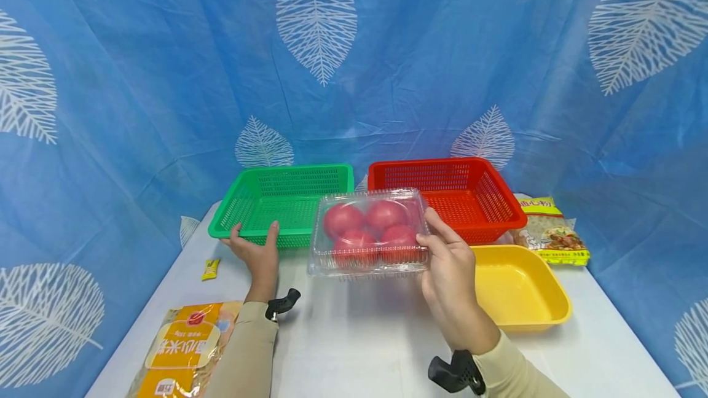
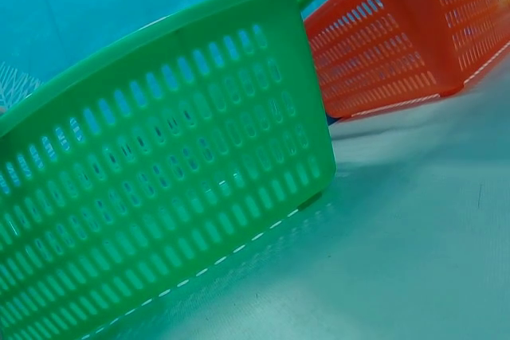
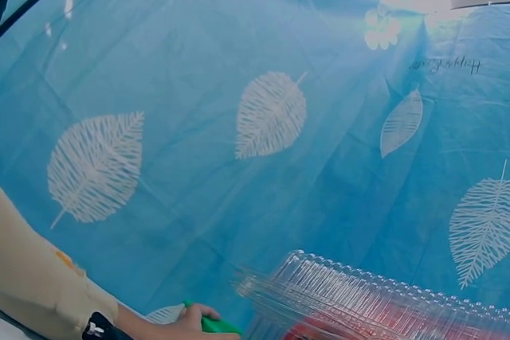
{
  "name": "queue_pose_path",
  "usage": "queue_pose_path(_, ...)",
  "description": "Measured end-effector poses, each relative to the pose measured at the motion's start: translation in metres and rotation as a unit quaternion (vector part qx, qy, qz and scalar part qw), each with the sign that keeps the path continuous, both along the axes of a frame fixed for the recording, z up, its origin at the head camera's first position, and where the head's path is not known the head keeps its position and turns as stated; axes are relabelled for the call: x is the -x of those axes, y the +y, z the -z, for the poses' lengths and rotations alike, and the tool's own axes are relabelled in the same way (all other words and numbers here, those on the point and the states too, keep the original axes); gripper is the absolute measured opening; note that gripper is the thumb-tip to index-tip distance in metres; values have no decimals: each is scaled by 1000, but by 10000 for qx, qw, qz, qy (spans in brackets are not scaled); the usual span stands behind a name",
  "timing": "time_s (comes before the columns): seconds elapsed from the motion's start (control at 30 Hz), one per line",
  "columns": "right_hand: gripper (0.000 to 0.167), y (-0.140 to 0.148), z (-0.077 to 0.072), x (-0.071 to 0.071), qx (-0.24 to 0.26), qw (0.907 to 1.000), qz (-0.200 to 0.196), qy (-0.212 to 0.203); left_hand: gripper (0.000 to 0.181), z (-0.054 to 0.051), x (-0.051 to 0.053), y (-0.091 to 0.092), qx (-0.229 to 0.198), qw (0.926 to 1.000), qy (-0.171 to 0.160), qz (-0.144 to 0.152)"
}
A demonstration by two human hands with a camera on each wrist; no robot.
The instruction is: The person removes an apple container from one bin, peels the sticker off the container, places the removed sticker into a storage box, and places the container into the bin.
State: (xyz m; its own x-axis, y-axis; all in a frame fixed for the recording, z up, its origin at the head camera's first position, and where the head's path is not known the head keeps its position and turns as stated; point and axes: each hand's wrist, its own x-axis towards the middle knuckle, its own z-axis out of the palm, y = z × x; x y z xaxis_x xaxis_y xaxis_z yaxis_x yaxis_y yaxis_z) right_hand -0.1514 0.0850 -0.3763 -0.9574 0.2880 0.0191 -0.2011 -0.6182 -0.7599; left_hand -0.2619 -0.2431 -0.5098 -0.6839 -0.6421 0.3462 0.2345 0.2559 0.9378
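My right hand [image 1: 450, 278] grips the right side of a clear plastic clamshell box [image 1: 369, 235]. Several round red fruits that look like tomatoes [image 1: 387, 217] fill it, and the lid is closed. The box is held above the table, in front of the gap between two baskets. At the near rim of the green basket [image 1: 282, 201], my left hand [image 1: 257, 260] holds on with thumb and fingers spread along the edge. The right wrist view shows the box [image 3: 351, 300] at its lower edge. In the left wrist view, the green basket [image 2: 159, 173] hides nearly all of that hand.
A red basket [image 1: 475, 226] stands at the back right, with a yellow tray [image 1: 520, 318] before it. Right of them lies a bag of dry food [image 1: 553, 232]. An orange noodle packet [image 1: 182, 349] and a small yellow sachet [image 1: 210, 269] lie at left.
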Motion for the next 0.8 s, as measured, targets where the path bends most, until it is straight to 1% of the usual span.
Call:
queue_pose_path(0.2,51,-4,-1,3,35,9999,-10,114,88,0,-1,0,9,10000,13,-24)
queue_pose_path(0.5,51,-8,-4,6,124,9999,-42,92,87,-1,-1,1,14,10000,-40,27)
queue_pose_path(0.8,54,-15,-6,11,233,9996,-33,140,88,1,1,-1,9,10000,-44,9)
